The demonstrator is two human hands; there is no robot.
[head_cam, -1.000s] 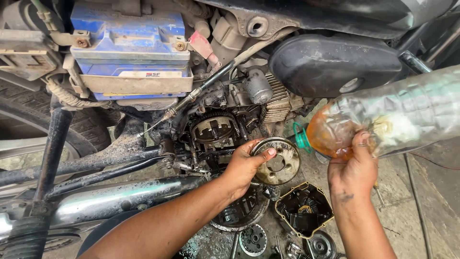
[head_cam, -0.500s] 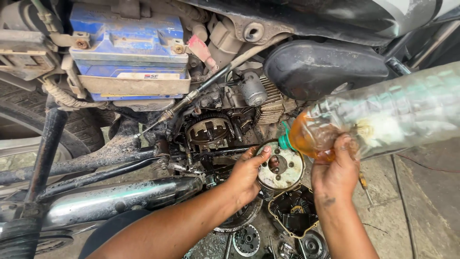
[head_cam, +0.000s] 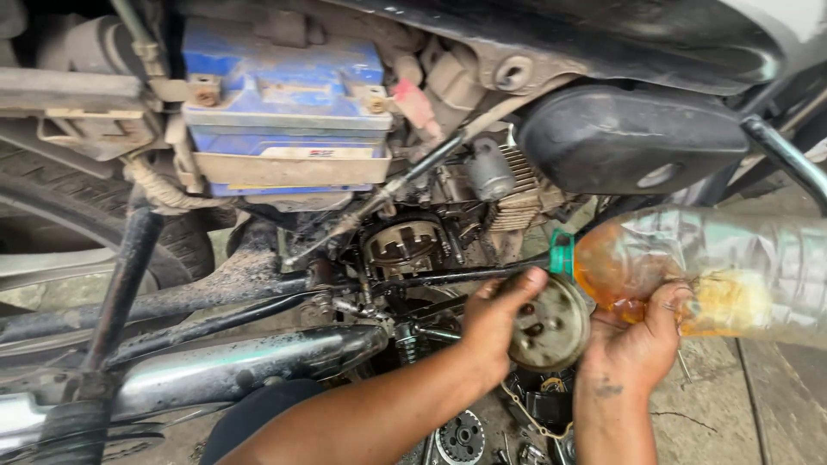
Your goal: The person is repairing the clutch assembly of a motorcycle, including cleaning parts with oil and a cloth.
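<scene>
My left hand (head_cam: pixel 489 325) grips a round, greasy metal clutch part (head_cam: pixel 551 325) by its left edge, held just below the open engine of a motorcycle (head_cam: pixel 405 245). My right hand (head_cam: pixel 636 344) holds a clear plastic bottle (head_cam: pixel 715 271) on its side. The bottle has amber liquid pooled near its green neck ring (head_cam: pixel 562 253), which points at the top of the round part. Both hands are dirty with oil.
A blue battery (head_cam: pixel 284 112) sits in the frame above the engine, with a black side cover (head_cam: pixel 629 138) to the right. The chrome exhaust pipe (head_cam: pixel 233 370) runs lower left. Loose gears and parts (head_cam: pixel 465 439) lie on the concrete floor below my hands.
The view has shifted closer. The bottle has tipped lower, its neck now nearer the round part. My left hand has kept its grip on the part.
</scene>
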